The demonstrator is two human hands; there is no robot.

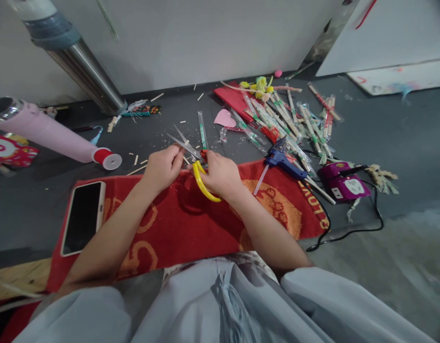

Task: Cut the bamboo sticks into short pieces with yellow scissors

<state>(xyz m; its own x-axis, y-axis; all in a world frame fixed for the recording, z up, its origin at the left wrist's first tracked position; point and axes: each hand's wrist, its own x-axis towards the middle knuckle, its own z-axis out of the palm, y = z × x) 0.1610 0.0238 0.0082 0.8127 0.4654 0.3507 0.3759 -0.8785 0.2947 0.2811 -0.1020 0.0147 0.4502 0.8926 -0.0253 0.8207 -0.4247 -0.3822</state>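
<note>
My right hand (pixel 221 176) is closed on a pair of scissors (pixel 197 172) with yellow handles, whose blades stand apart and point away to the upper left. Close beside the blades, my left hand (pixel 161 167) is closed in a pinch. What it grips is mostly hidden by the fingers; a small pale bit shows near the blades. Both hands are over the far edge of a red towel (pixel 191 233) with orange patterns. Small cut pale pieces and crumbs are scattered on the dark tabletop around the blades. A wrapped stick (pixel 202 131) lies just beyond them.
A phone (pixel 83 216) rests on the towel's left. Pink (pixel 55 128) and steel (pixel 87 71) bottles stand at left. To the right are a blue glue gun (pixel 286 162), a heap of wrapped sticks (pixel 277 116), a pink paper heart (pixel 225 118) and a purple box (pixel 343 181) with a black cord.
</note>
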